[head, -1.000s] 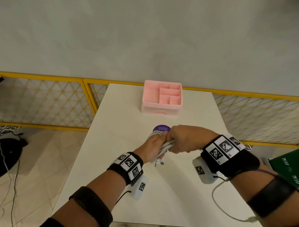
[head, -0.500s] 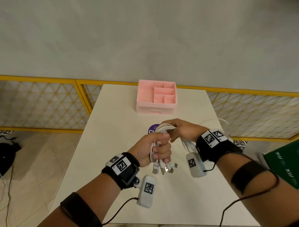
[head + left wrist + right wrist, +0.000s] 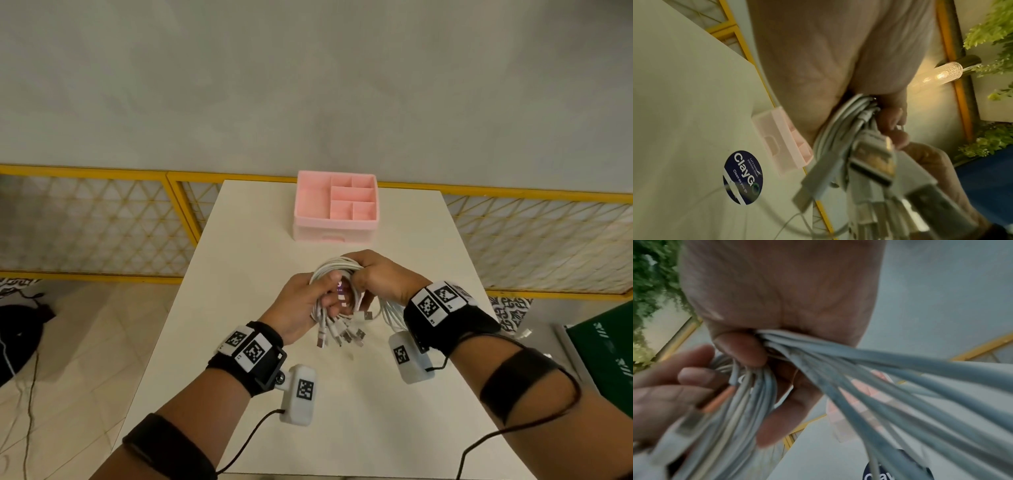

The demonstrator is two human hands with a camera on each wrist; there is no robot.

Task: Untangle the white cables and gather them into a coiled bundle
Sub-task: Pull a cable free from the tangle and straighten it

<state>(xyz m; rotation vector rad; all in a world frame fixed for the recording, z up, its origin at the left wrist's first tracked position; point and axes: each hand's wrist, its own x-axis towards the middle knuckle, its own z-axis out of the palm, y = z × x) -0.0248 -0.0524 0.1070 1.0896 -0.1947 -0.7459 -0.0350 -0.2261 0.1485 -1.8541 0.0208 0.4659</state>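
Gripped in both fists: white cables (image 3: pixel 337 274), looped.
Left hand (image 3: pixel 301 305) clamping plug ends, right hand (image 3: pixel 380 277) curled round the loop alongside, keeping coils together.

We count two hands: the left hand (image 3: pixel 301 308) and the right hand (image 3: pixel 380 274), both gripping one bundle of white cables (image 3: pixel 334 274). How many cables it holds we cannot tell. At the far end of one table (image 3: pixel 239 274) stands one pink organizer (image 3: pixel 337 212) with five compartments. We see one round dark sticker (image 3: pixel 743 177).
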